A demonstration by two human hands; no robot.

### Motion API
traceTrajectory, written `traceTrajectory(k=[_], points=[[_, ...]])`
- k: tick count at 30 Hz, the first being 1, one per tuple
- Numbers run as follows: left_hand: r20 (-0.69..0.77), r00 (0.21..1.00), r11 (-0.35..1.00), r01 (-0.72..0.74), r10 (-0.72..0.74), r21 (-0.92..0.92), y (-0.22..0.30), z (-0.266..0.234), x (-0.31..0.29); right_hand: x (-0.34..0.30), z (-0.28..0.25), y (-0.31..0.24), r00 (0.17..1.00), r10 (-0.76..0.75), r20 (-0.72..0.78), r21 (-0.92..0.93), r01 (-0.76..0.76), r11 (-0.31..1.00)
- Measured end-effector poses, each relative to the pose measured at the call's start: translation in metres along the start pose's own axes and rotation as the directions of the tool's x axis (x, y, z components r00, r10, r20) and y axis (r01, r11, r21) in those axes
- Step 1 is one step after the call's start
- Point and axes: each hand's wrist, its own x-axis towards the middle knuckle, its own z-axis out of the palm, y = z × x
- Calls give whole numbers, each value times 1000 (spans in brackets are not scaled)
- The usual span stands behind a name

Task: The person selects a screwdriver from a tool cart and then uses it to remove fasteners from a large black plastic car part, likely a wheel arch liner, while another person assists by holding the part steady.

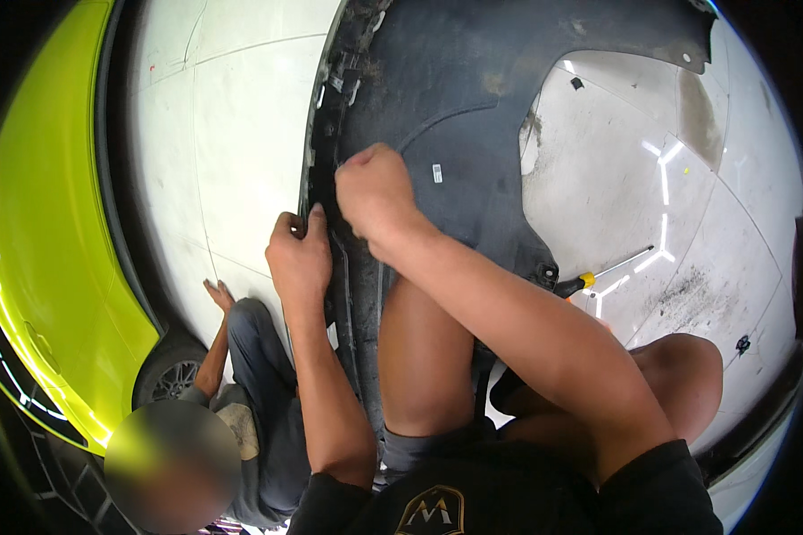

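A large dark grey car body panel (459, 192) with a curved cut-out lies across my legs and stretches away from me. Small metal clips (355, 92) line its left edge. My left hand (301, 259) pinches that edge between thumb and curled fingers. Just to the right and a little farther off, my right hand (375, 196) is closed in a fist over the panel near the same edge. Whatever it grips is hidden by the fingers. A small white label (437, 174) is stuck on the panel.
A yellow-green car (62, 214) stands at the left. Beside it another person sits, one hand (219, 295) on the pale tiled floor (250, 116). To the right lie a black-and-yellow-handled screwdriver (587, 280) and small black pieces (742, 344).
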Motion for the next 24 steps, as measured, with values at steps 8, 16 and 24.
traceTrajectory(k=[8, 16, 24], points=[[20, 990, 987, -143, 142, 76, 8, -7, -5, 52, -31, -27, 970, -236, 64, -9, 237, 971], [43, 980, 977, -188, 193, -104, -7, 1, 17, 56, -47, 4, 874, -473, 114, -239, 486, 840], [-16, 987, 982, -164, 163, -94, 6, 7, 8, 56, -74, -22, 867, -321, 382, -236, 427, 873]])
